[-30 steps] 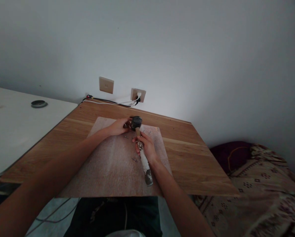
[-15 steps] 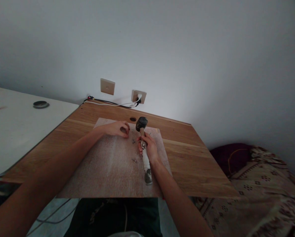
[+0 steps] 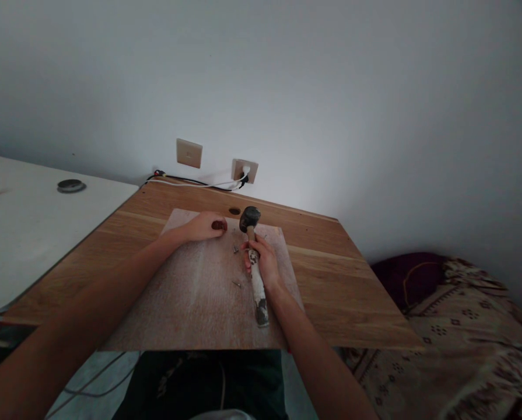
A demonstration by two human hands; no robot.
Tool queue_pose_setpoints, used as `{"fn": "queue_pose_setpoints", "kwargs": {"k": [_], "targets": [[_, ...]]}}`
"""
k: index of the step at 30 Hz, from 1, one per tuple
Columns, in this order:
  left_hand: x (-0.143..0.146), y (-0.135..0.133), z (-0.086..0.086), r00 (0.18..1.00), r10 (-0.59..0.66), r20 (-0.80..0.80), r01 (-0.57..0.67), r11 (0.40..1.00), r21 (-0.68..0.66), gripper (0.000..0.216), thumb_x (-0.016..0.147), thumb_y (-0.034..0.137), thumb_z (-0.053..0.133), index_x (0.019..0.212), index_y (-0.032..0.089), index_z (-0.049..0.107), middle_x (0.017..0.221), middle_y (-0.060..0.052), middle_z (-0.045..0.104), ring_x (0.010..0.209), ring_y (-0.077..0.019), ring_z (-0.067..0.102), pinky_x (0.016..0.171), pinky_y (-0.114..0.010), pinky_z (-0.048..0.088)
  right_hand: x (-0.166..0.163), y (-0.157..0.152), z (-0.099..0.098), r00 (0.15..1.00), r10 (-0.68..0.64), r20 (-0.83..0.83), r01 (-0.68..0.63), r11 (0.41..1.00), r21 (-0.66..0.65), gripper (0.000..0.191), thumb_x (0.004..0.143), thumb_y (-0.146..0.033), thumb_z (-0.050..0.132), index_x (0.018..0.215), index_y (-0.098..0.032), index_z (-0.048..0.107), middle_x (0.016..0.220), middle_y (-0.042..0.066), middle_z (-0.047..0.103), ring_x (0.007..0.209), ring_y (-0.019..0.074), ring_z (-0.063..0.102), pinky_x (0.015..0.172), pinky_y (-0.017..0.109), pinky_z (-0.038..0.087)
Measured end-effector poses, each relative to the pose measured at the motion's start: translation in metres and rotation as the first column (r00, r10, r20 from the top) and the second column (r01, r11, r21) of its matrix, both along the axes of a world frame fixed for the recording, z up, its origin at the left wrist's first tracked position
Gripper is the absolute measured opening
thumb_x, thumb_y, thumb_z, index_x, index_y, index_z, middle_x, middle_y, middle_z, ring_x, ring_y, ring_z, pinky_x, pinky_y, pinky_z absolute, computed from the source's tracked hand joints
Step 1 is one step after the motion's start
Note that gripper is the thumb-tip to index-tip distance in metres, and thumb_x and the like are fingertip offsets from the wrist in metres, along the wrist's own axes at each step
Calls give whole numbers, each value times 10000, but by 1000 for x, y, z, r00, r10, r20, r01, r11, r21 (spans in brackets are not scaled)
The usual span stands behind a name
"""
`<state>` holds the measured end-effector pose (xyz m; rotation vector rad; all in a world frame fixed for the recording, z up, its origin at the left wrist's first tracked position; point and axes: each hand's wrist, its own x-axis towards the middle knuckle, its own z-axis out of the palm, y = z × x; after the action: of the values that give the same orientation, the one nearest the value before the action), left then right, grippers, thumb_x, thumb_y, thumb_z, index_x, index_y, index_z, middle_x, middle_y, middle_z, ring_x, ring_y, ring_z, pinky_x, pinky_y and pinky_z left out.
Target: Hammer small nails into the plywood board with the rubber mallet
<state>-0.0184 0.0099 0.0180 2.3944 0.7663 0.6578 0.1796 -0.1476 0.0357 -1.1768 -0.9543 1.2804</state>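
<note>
A pale plywood board (image 3: 191, 291) lies on a wooden table (image 3: 330, 280). My right hand (image 3: 263, 261) is wrapped round the paint-spattered handle of a hammer (image 3: 255, 274), whose dark head (image 3: 249, 217) is raised a little above the board's far edge. My left hand (image 3: 206, 226) rests near the board's far edge, left of the hammer head, its fingers curled together in a pinch; what they hold is too small to make out. Small nails (image 3: 237, 249) lie loose on the board between the two hands.
A white table (image 3: 28, 233) with a round dark lid (image 3: 71, 186) adjoins on the left. Wall sockets (image 3: 244, 170) and cables (image 3: 191, 182) run along the wall behind the table. A patterned fabric (image 3: 453, 344) lies to the right. A hole (image 3: 234, 211) shows in the tabletop.
The hammer head moved right, away from my left hand, and lifted slightly. My left hand drew back a little, staying curled near the board's far edge.
</note>
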Motion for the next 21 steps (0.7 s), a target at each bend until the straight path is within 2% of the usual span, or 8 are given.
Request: {"fn": "queue_pose_setpoints", "kwargs": {"k": [6, 10, 16, 21], "targets": [[-1, 1, 1, 999, -33, 5, 32, 998, 46, 195, 814, 236, 609, 885, 198, 787, 914, -52, 768, 853, -205, 708, 825, -294, 514, 0, 1, 1, 1000, -1, -6, 2, 1000, 26, 262, 732, -473, 679, 790, -232, 594, 461, -76, 498, 337, 106, 413, 323, 222, 300], [0, 0, 2, 1000, -16, 12, 15, 998, 54, 193, 846, 270, 621, 896, 192, 790, 933, -69, 761, 868, -215, 709, 839, -306, 518, 0, 1, 0, 1000, -3, 6, 3, 1000, 12, 259, 762, -473, 666, 788, -225, 596, 460, -59, 527, 329, 105, 410, 325, 225, 299], [0, -3, 2, 999, 42, 23, -41, 998, -48, 223, 814, 254, 620, 986, 178, 740, 905, -42, 765, 795, -187, 692, 762, -285, 528, 0, 2, -2, 1000, 6, 10, -6, 1000, 12, 256, 770, -464, 663, 811, -219, 602, 439, -67, 505, 326, 110, 414, 324, 226, 311], [0, -5, 1, 994, 94, 52, -91, 994, -57, 155, 773, 246, 625, 906, 181, 669, 812, -14, 709, 712, -164, 643, 724, -282, 522, 1, 1, -2, 1000, 7, 6, -7, 1000, 18, 231, 790, -440, 649, 827, -217, 604, 440, -63, 505, 331, 110, 407, 330, 222, 301]]}}
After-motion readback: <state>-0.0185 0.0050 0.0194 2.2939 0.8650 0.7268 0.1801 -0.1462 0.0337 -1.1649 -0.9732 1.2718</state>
